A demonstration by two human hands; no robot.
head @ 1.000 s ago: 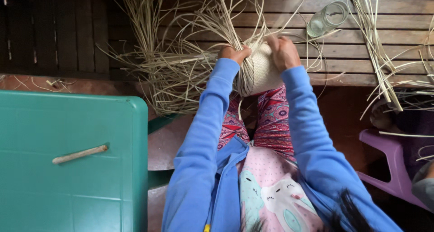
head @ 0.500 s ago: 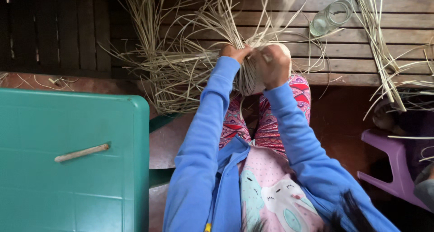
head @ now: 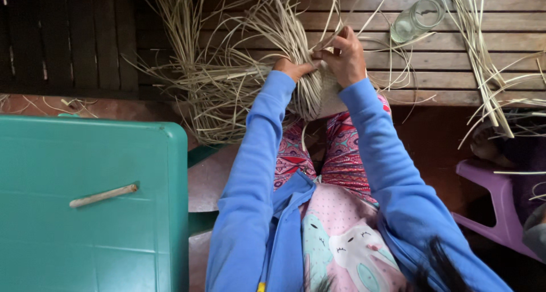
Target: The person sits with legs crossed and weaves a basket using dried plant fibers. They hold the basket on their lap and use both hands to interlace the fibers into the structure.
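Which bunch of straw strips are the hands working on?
The big fanned bunch at the knees, under the left hand and right hand. The other bunch lies untouched beside the glass jar.

From my feed, the woven piece at upper centre is mostly hidden behind the right hand and the left hand (I can't tell its shape). The purple stool is cut by the right edge, the green table by the left and bottom edges.
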